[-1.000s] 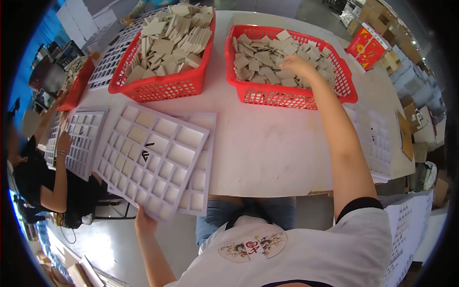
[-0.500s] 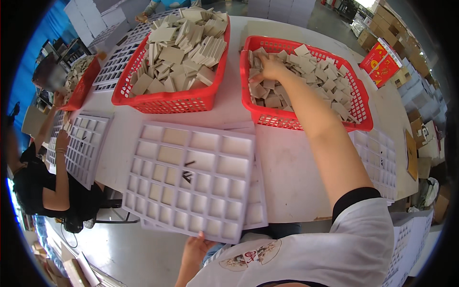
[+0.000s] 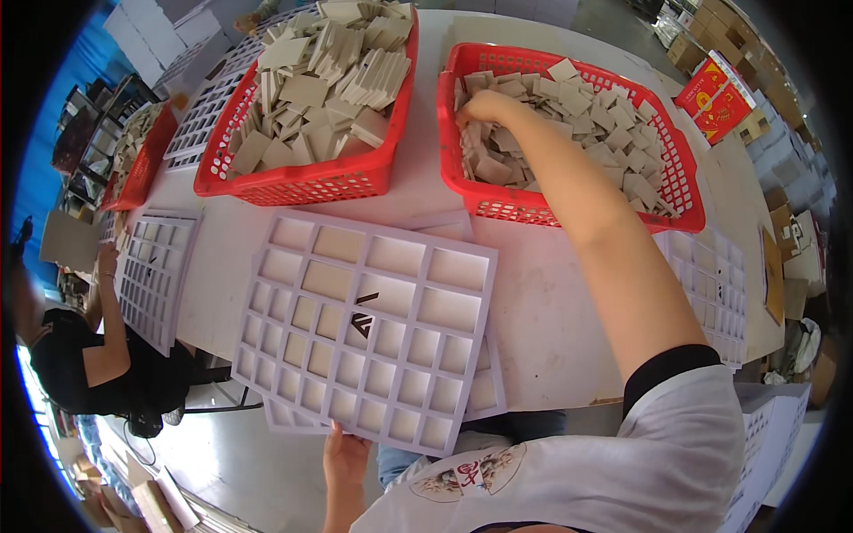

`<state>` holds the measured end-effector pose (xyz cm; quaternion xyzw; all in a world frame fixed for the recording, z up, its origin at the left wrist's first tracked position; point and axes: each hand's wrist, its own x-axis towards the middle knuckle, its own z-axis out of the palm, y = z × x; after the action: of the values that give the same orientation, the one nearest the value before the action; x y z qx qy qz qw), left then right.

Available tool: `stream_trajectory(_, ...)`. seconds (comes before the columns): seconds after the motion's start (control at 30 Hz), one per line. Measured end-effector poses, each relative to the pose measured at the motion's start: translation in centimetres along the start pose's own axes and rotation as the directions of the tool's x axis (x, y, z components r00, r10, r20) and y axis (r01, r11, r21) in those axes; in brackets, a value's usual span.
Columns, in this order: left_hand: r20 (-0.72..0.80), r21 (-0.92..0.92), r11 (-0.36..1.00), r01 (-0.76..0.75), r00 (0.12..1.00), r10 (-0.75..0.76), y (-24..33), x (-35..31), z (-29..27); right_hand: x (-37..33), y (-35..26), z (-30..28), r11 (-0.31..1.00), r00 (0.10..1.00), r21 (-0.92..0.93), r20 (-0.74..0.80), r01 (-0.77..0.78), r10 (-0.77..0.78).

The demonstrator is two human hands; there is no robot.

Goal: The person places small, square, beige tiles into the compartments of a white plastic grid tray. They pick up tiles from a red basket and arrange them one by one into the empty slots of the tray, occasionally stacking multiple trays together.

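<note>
My left hand (image 3: 345, 455) grips the near edge of a pale lavender grid tray (image 3: 473, 351), thumb on top and the other fingers hidden underneath. Some of the tray's compartments hold flat beige pieces, and a black mark shows near its middle. My right hand (image 3: 484, 108) reaches into the left end of a red plastic basket (image 3: 515, 210) heaped with small beige square pieces (image 3: 613, 133). Its fingers are buried among them, so what they hold is hidden. Beneath the gripped tray lies another similar tray (image 3: 444, 226), turned at an angle.
A second red basket (image 3: 311, 188), piled with larger beige squares, stands at the left. Further trays (image 3: 711, 284) lie at the right edge of the table. At the far left, a co-worker (image 3: 107, 355) sits by another tray and basket. A red box (image 3: 715, 98) stands at the back right.
The tray under my left hand has turned slightly, its right side shifting rightward. My right hand has moved deeper into the left end of the basket. The whole view has shifted a little.
</note>
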<state>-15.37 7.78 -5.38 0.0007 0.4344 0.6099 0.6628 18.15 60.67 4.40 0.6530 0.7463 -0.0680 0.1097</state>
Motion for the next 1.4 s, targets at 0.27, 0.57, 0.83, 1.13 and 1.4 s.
stream_trajectory(0.27,-0.036,0.006,0.993,-0.120,0.992,0.120,0.9,0.7,-0.9,0.7,2.9,3.1,0.990,0.969,0.014,-0.203,0.143,-0.138)
stream_trajectory(0.57,-0.217,0.341,0.940,-0.013,0.972,0.092,2.6,1.3,-3.6,-5.6,9.1,2.2,0.929,0.892,0.291,-0.445,0.228,-0.079)
stream_trajectory(0.83,-0.108,0.252,0.968,0.019,0.994,0.009,0.0,0.5,-2.6,-10.8,5.5,2.2,0.999,0.992,0.044,-0.129,0.000,0.005)
stream_trajectory(1.13,-0.150,0.367,0.924,-0.108,0.973,0.173,10.1,-2.9,-10.7,-9.3,8.2,4.6,0.990,0.935,-0.134,-0.354,-0.049,-0.001)
stream_trajectory(1.4,-0.380,0.640,0.717,0.275,0.925,-0.015,14.1,-2.3,-8.6,-8.2,9.2,5.5,0.998,0.941,-0.038,-0.337,-0.044,0.028)
